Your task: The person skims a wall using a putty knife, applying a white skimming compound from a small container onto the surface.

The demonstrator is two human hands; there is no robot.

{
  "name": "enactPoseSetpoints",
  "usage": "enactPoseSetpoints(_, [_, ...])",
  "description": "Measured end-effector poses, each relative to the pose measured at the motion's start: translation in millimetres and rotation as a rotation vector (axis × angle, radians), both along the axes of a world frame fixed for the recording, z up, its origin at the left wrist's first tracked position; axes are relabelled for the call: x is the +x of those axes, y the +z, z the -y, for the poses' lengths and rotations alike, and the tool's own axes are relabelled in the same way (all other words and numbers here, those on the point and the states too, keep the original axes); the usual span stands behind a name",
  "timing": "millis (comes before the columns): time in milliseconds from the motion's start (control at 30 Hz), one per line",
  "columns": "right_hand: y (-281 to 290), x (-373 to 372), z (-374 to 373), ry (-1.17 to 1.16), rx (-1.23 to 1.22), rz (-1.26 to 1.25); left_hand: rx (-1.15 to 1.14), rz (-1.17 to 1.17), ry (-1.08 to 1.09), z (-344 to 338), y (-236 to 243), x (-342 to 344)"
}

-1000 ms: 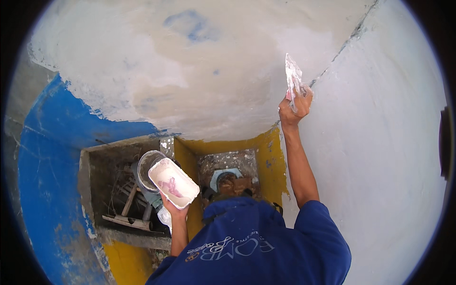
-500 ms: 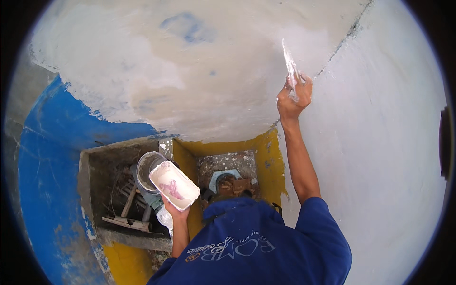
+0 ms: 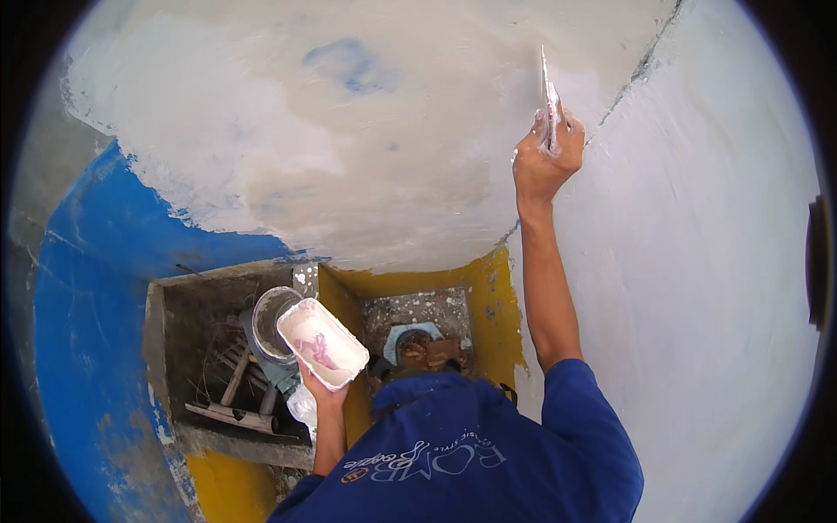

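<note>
My left hand (image 3: 324, 390) grips a white rectangular tub (image 3: 336, 359) from below, fingers partly hidden behind it. Inside the tub lies a lump of pinkish filler paste (image 3: 317, 350). Up at the right, my right hand (image 3: 549, 166) is closed around a putty knife smeared with white filler (image 3: 548, 96). The blade is seen nearly edge-on, close to the wall (image 3: 418, 113); whether it touches cannot be made out. That wall carries patchy white and beige filler, with faint blue spots (image 3: 351, 64) showing through. White paste sticks to my right fingers.
Below the left hand, a concrete basin (image 3: 159, 349) holds pipes (image 3: 235, 417) and a round bucket (image 3: 266, 321). A squat toilet (image 3: 408, 335) sits between low yellow walls (image 3: 493, 301). Blue paint (image 3: 96, 288) covers the left wall. A dark crack (image 3: 645, 65) runs along the right-hand corner.
My right hand has moved slightly up and to the right with the putty knife, whose blade has turned more upright and edge-on. The left hand and tub have barely shifted.
</note>
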State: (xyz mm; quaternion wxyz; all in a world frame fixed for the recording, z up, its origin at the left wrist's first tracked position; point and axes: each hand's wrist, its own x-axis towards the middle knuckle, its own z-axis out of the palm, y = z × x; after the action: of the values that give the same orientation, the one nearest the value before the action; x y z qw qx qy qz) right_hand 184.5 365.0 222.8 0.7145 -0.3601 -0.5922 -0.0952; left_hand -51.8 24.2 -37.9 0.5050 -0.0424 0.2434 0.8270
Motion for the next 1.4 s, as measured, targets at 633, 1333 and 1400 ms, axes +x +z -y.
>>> enactPoseSetpoints(633, [-11, -38, 5, 0.211, 0.035, 0.497, -0.022, 0.053, -0.014, -5, 11, 4])
enactPoseSetpoints(1333, [67, -26, -23, 0.052, 0.26, 0.529, -0.024, 0.057, -0.064, -9, 27, 9])
enactPoseSetpoints(1400, [49, -33, -15, 0.08, 0.179, 0.693, -0.034, 0.024, -0.001, -8, 20, 8])
